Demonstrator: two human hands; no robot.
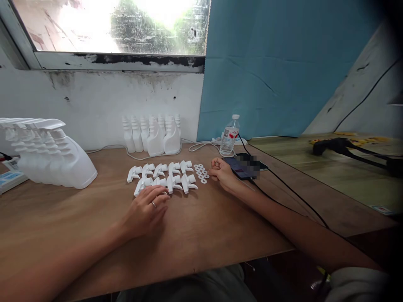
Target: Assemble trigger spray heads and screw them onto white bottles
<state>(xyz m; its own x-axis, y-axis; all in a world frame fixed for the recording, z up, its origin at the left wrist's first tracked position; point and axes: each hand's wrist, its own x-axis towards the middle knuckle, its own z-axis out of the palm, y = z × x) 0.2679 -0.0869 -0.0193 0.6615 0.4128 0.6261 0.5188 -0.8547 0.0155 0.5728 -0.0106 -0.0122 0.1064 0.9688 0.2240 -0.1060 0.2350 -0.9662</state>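
White spray trigger heads lie in two rows on the brown table. My left hand, with a ring on one finger, rests at the lower left of these rows, fingers spread loosely and touching or partly covering a trigger head. Right of the rows is a small cluster of white ring washers. My right hand is beside the washers, its fingertips pinched together; what they hold, if anything, is too small to tell.
White bottles stand by the wall, and more bottles lean together at the left. A water bottle, phones and black cables are at the right. A white cord runs along the back.
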